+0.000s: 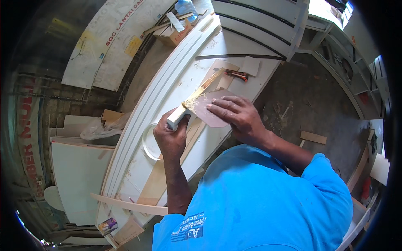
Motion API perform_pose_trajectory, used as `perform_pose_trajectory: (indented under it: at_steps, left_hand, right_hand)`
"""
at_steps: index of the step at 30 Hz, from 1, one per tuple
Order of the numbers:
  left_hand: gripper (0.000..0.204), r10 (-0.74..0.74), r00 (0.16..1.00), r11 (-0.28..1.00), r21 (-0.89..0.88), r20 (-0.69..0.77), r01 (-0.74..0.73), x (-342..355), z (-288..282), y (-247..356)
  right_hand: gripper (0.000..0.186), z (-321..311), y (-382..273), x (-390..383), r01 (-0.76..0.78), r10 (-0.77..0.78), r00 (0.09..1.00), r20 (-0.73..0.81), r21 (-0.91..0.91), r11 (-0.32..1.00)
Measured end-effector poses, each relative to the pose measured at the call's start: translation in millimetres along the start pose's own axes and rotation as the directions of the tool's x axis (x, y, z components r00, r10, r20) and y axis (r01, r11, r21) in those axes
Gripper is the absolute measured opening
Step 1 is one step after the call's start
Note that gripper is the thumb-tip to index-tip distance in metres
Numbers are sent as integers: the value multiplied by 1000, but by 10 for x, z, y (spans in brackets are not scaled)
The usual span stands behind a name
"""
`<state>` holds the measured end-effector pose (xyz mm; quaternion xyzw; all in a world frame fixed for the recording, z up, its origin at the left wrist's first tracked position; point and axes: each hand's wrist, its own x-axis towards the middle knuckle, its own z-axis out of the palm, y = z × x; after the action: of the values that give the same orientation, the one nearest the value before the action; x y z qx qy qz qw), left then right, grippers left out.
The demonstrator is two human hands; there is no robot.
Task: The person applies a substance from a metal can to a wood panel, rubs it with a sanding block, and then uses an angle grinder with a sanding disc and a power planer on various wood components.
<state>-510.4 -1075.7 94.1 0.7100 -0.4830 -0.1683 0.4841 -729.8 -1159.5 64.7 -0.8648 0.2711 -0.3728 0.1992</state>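
Observation:
My left hand (171, 136) is wrapped around the near end of a narrow strip (179, 116), white on its end and side, which points away from me over the bench. Yellowish glue (193, 101) coats part of its upper face. My right hand (243, 116) grips a flat, brownish-mauve sheet piece (211, 120) with angled corners, fingers lying on top and thumb hidden beneath. The sheet's far-left edge touches the glue-covered face of the strip. Beyond them, a black-and-orange utility knife (236, 75) lies on the bench.
The long white panel (251, 90) forms the work surface, with pale boards (155, 184) and a white band loop (146, 144) on it. A dark strip (238, 56) crosses its far part. Offcuts (313, 137) lie on the floor at right; a cardboard box (173, 37) stands beyond.

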Motion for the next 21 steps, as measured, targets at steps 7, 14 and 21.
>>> perform_pose_trajectory:
  at_steps: [7,14,21]
  left_hand:
    - [25,-30,999,999,-27,-26,29,-74,-55,16]
    - [26,-33,999,998,-61,-13,32,-189,-149,-88]
    - [27,-85,994,992,-96,-65,79,-259,-203,-219]
  right_hand:
    - [60,448,942,-191,-72,65,997,-39,-240,968]
    - [58,777,1947,-326,-190,176,982,-71,-374,908]
    - [58,712,2431,-325,-231,253,967,-9,-443,866]
